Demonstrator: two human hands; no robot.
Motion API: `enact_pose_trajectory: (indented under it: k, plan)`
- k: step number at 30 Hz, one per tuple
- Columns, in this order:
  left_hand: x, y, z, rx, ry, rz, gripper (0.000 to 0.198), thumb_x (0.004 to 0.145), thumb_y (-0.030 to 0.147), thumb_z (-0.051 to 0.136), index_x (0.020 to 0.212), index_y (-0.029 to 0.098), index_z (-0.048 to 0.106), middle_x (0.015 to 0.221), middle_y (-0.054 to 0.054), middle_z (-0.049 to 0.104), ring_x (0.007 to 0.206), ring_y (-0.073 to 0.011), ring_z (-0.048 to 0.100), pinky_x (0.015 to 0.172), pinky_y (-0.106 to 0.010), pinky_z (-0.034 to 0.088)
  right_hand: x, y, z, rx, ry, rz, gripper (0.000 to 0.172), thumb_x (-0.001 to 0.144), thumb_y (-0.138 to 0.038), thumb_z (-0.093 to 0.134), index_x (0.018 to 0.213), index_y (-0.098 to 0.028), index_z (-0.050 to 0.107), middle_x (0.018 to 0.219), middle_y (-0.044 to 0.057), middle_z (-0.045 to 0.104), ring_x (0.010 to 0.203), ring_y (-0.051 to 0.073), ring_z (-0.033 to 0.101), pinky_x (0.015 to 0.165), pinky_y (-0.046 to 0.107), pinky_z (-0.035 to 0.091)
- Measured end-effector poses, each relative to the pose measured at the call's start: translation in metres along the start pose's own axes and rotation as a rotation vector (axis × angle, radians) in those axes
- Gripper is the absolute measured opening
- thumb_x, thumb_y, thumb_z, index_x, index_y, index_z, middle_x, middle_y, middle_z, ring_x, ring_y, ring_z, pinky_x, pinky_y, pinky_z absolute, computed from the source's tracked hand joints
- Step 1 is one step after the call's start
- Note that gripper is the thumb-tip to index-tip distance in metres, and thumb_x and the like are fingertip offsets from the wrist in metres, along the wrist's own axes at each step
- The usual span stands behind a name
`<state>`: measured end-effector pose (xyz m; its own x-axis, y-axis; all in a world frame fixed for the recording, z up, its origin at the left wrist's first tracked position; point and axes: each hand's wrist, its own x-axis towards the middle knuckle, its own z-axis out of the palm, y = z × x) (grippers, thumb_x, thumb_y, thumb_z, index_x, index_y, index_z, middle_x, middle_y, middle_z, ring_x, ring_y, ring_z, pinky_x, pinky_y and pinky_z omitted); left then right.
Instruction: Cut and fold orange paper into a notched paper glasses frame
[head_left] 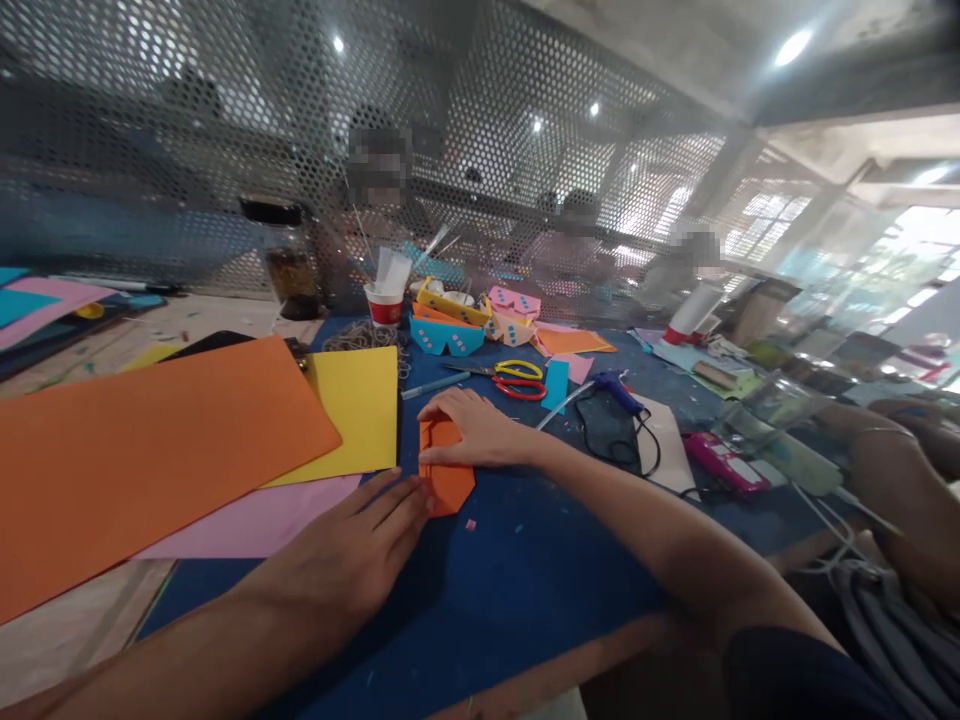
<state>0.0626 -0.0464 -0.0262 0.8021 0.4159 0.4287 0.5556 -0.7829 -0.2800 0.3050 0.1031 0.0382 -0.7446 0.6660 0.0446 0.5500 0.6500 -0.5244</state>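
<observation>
A small folded piece of orange paper [451, 492] with cut corners lies on the blue table covering in front of me. My right hand [476, 430] curves over its far part, thumb and fingers closed on the paper. From the near left, my left hand [367, 540] reaches in with its fingers stretched out, the tips touching the paper's left edge. Just beyond my right hand are scissors [519, 380] with yellow and red handles and a light blue pen [436, 386].
Large orange [165, 430], yellow [367, 410] and pink sheets overlap on the left. Folded paper glasses [448, 337], a red-and-white paper cup [385, 304] and a dark jar [289, 265] stand behind. To the right lie a blue glue gun [619, 390] with its cord and a pink device [726, 463]. Another person's arm [885, 470] is at far right.
</observation>
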Motion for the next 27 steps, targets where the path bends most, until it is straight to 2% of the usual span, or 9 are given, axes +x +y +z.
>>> enact_pose_trajectory:
  k: [2,5,9,12,16,18,20,24,27]
  plan:
    - [0.002,-0.005,-0.001,-0.062,-0.046,-0.048,0.061,0.092,0.007,0.063,0.152,0.007,0.077,0.146,-0.025,0.086,0.134,-0.0391,0.082,0.122,-0.055,0.064,0.004,0.005,-0.002,0.06,0.003,-0.022,0.042,0.1,-0.038,0.1,0.133,-0.023,0.079,0.151,0.011,0.078,0.148,0.035,0.067,0.132,0.062,0.046]
    - [0.004,-0.01,-0.005,-0.153,-0.03,-0.1,0.063,0.089,0.005,0.063,0.15,0.013,0.076,0.14,-0.02,0.087,0.128,-0.0342,0.084,0.117,-0.049,0.068,0.012,0.011,-0.006,0.133,0.028,-0.045,0.012,0.112,-0.021,0.082,0.124,-0.02,0.084,0.139,0.01,0.085,0.136,0.026,0.076,0.127,0.047,0.053]
    - [0.006,-0.014,-0.005,-0.232,0.039,-0.153,0.061,0.095,-0.002,0.054,0.146,0.022,0.078,0.141,-0.013,0.088,0.126,-0.028,0.084,0.118,-0.046,0.067,0.017,0.012,-0.005,0.168,0.1,-0.022,0.021,0.114,-0.01,0.068,0.121,-0.019,0.085,0.135,0.009,0.087,0.128,0.023,0.081,0.12,0.04,0.059]
    - [0.005,-0.017,0.0,-0.282,0.116,-0.185,0.057,0.099,-0.001,0.05,0.141,0.024,0.08,0.138,-0.012,0.088,0.124,-0.0285,0.084,0.113,-0.046,0.069,0.015,0.01,0.0,0.2,0.139,-0.006,0.026,0.106,-0.004,0.071,0.118,-0.021,0.086,0.129,0.006,0.089,0.124,0.022,0.082,0.117,0.039,0.061]
    - [0.006,-0.02,0.001,-0.396,0.192,-0.263,0.05,0.104,0.002,0.048,0.133,0.024,0.082,0.134,-0.01,0.088,0.119,-0.0238,0.086,0.102,-0.034,0.07,0.01,0.008,0.005,0.249,0.179,0.014,0.036,0.095,0.004,0.073,0.117,-0.022,0.086,0.122,0.004,0.09,0.116,0.022,0.083,0.11,0.037,0.063]
    - [0.008,-0.02,-0.002,-0.463,0.201,-0.311,0.045,0.108,0.006,0.047,0.125,0.026,0.083,0.131,-0.007,0.088,0.114,-0.0211,0.086,0.098,-0.03,0.069,0.007,0.007,0.007,0.276,0.199,0.02,0.035,0.092,0.004,0.073,0.111,-0.021,0.087,0.118,0.004,0.089,0.112,0.022,0.083,0.108,0.037,0.062]
    - [0.012,-0.021,-0.006,-0.547,0.212,-0.395,0.039,0.111,0.014,0.048,0.117,0.028,0.083,0.128,-0.006,0.087,0.11,-0.0207,0.086,0.095,-0.029,0.068,0.006,0.007,0.008,0.313,0.216,0.026,0.031,0.092,0.003,0.074,0.105,-0.021,0.088,0.113,0.004,0.089,0.106,0.022,0.083,0.105,0.036,0.062]
    - [0.018,-0.027,-0.01,-0.792,0.324,-0.718,0.019,0.105,0.04,0.066,0.104,0.028,0.081,0.116,-0.007,0.085,0.11,-0.0277,0.083,0.101,-0.038,0.067,0.006,0.005,0.01,0.421,0.229,0.032,0.018,0.096,-0.006,0.077,0.099,-0.02,0.088,0.104,0.003,0.089,0.1,0.021,0.083,0.099,0.033,0.062]
    - [0.021,-0.036,-0.009,-0.875,0.367,-0.895,0.032,0.099,0.057,0.076,0.108,0.026,0.079,0.115,-0.009,0.086,0.112,-0.0331,0.083,0.104,-0.046,0.068,0.005,0.002,0.009,0.511,0.231,0.029,0.007,0.1,-0.017,0.082,0.102,-0.019,0.088,0.104,0.005,0.089,0.099,0.022,0.083,0.096,0.033,0.062]
